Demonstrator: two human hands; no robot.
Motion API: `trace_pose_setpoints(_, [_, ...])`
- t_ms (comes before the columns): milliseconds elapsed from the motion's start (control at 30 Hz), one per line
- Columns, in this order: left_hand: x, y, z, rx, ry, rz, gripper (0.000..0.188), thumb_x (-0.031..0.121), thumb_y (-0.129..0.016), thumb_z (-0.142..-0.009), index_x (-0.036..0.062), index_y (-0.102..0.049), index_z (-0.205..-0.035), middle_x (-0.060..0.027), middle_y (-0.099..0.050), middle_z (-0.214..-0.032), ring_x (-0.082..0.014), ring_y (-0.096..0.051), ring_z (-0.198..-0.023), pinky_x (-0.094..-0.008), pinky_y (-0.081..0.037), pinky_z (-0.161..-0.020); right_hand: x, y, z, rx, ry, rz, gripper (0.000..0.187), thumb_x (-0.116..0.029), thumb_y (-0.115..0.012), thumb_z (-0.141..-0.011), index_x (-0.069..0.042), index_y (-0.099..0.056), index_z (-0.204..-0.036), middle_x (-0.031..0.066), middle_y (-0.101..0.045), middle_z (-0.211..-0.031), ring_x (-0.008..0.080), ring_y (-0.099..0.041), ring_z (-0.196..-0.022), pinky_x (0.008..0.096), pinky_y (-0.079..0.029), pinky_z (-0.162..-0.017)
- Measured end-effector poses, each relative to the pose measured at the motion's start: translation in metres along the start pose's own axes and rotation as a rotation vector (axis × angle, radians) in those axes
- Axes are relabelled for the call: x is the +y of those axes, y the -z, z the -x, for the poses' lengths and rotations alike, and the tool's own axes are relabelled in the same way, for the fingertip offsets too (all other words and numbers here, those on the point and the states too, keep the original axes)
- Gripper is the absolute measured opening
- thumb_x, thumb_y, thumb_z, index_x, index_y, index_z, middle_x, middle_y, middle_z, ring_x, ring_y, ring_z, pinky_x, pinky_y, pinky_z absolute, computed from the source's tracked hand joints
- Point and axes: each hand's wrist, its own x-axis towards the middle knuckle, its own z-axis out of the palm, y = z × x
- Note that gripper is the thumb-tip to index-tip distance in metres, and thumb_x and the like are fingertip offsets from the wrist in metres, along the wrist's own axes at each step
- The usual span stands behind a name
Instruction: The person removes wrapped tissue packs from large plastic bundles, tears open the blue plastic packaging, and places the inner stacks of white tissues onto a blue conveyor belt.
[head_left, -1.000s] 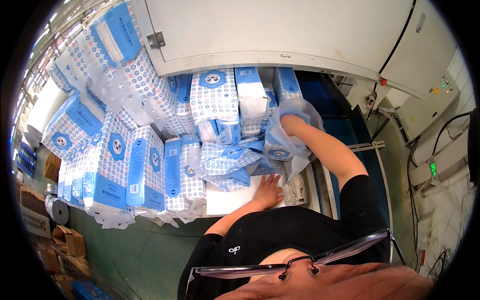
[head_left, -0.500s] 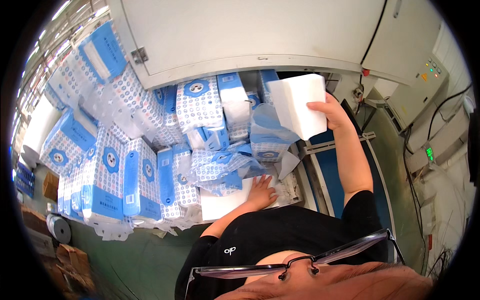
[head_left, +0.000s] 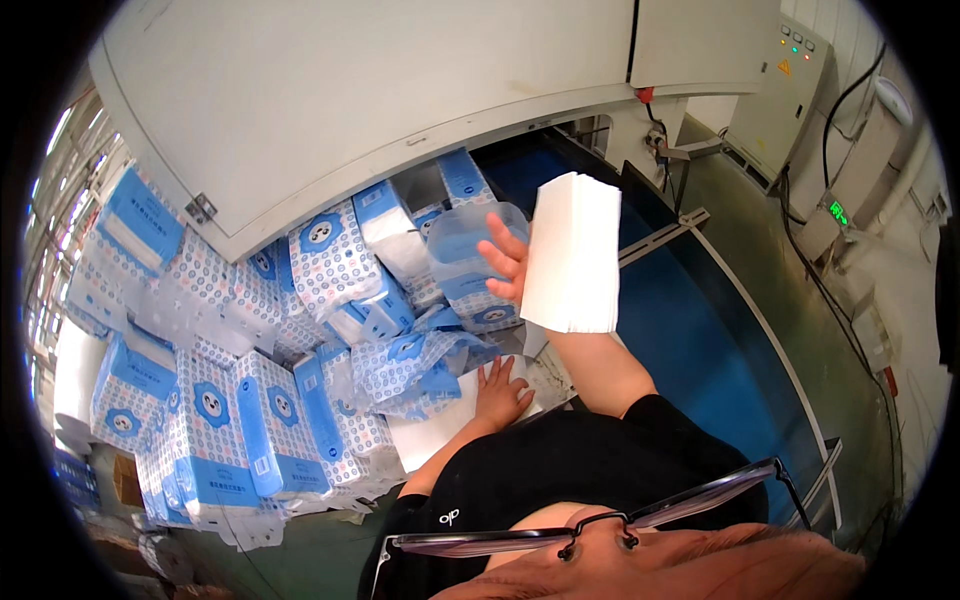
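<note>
My right hand [head_left: 508, 262] is raised with a thick stack of white tissues [head_left: 572, 255]. Its fingers show spread along the stack's left side, while the palm and thumb are hidden behind it. Lower down, my left hand [head_left: 502, 398] lies with fingers apart on another white stack [head_left: 425, 432] by the table's near edge. Beside that hand sits a crumpled, printed blue-and-white plastic wrapper [head_left: 415, 365]. A pack with loose, torn-looking bluish film [head_left: 475, 245] stands just left of my right fingers.
Printed tissue packs [head_left: 210, 430] are piled across the left and centre. A large pale machine cabinet [head_left: 380, 90] overhangs the pile at the back. To the right runs a blue conveyor belt [head_left: 690, 330] with a metal rail. Beyond it stands a control cabinet [head_left: 775, 100] near hanging cables.
My right hand has brought the tissue stack nearer and leftward, turning it upright; the fingers now show on its left side. The view has swung right. My left hand stays on the lower stack.
</note>
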Motion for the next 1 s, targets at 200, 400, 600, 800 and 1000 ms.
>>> trace_pose_setpoints(200, [-0.001,0.002,0.001,0.044,-0.008,-0.027,0.026,0.043,-0.065,-0.084,0.0189,-0.072,-0.092,-0.0147,-0.04,-0.149,-0.0385,-0.024,-0.144,-0.0643,-0.009,-0.113,-0.003,0.031,0.015,0.038,-0.193,-0.145,0.06,-0.038,-0.071,-0.083,-0.012,-0.055,-0.134,0.0166,-0.055,-0.134,0.0343,-0.059,-0.115,0.0586,-0.047,-0.097])
trace_pose_setpoints(400, [0.001,-0.002,0.003,0.025,0.028,0.019,0.027,0.042,-0.067,-0.08,0.0194,-0.072,-0.093,-0.0138,-0.04,-0.149,-0.0371,-0.024,-0.144,-0.0645,-0.008,-0.114,-0.038,0.046,0.145,0.751,-0.642,1.12,0.061,-0.017,-0.078,-0.073,0.004,-0.056,-0.126,0.0158,-0.066,-0.114,0.0254,-0.067,-0.098,0.0396,-0.054,-0.087])
trace_pose_setpoints(600, [0.013,0.009,0.011,-0.032,0.014,0.037,0.026,0.037,-0.07,-0.079,0.0204,-0.072,-0.099,-0.0145,-0.039,-0.149,-0.0371,-0.024,-0.144,-0.0657,-0.01,-0.112,0.015,0.102,0.208,0.986,-1.331,2.278,0.061,-0.031,-0.074,-0.073,0.001,-0.049,-0.119,0.022,-0.064,-0.108,0.0361,-0.066,-0.099,0.0454,-0.054,-0.081])
trace_pose_setpoints(800, [0.019,0.026,0.013,0.159,0.009,0.15,0.029,0.034,-0.073,-0.081,0.0156,-0.072,-0.103,-0.0167,-0.047,-0.141,-0.0394,-0.038,-0.133,-0.056,-0.028,-0.108,0.046,0.122,0.197,0.987,-1.326,2.388,0.061,-0.034,-0.07,-0.08,-0.001,-0.04,-0.122,0.0234,-0.06,-0.11,0.0371,-0.066,-0.096,0.0448,-0.056,-0.077])
trace_pose_setpoints(1000, [-0.017,0.097,0.092,0.365,0.327,0.32,0.011,0.016,-0.071,-0.084,0.0053,-0.07,-0.086,-0.0099,-0.067,-0.079,-0.0263,-0.065,-0.072,-0.0362,-0.051,-0.065,0.05,0.132,0.199,0.942,-1.324,2.373,0.072,-0.039,-0.065,-0.082,0.0,-0.034,-0.134,0.0225,-0.062,-0.108,0.0373,-0.067,-0.093,0.0471,-0.055,-0.077])
